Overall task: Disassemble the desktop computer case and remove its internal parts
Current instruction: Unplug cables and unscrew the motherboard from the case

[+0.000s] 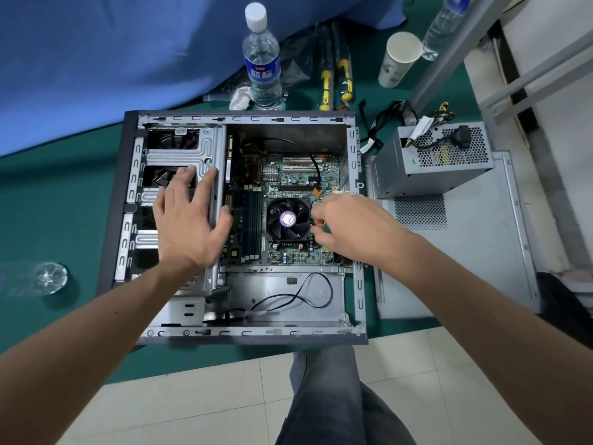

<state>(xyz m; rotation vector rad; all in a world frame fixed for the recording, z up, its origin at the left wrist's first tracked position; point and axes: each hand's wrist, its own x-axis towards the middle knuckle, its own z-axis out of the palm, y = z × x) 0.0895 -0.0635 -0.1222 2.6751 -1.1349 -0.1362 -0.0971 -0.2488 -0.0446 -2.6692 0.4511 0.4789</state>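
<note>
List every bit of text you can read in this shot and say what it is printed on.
Water bottle, blue label: two large white Chinese characters, the second reads "标"; the first is uncertain, and the small red mark above is too blurred.
Fan, purple hub sticker: print too small.
Motherboard: white markings too small.
Power supply: green sticker unreadable.
Paper cup: faint design, no legible words.

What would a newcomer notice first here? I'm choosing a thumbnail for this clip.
The open computer case lying flat mid-frame, its black CPU fan at the centre. The left hand rests open on the drive cage; the right hand works beside the fan. The removed power supply sits right.
</note>
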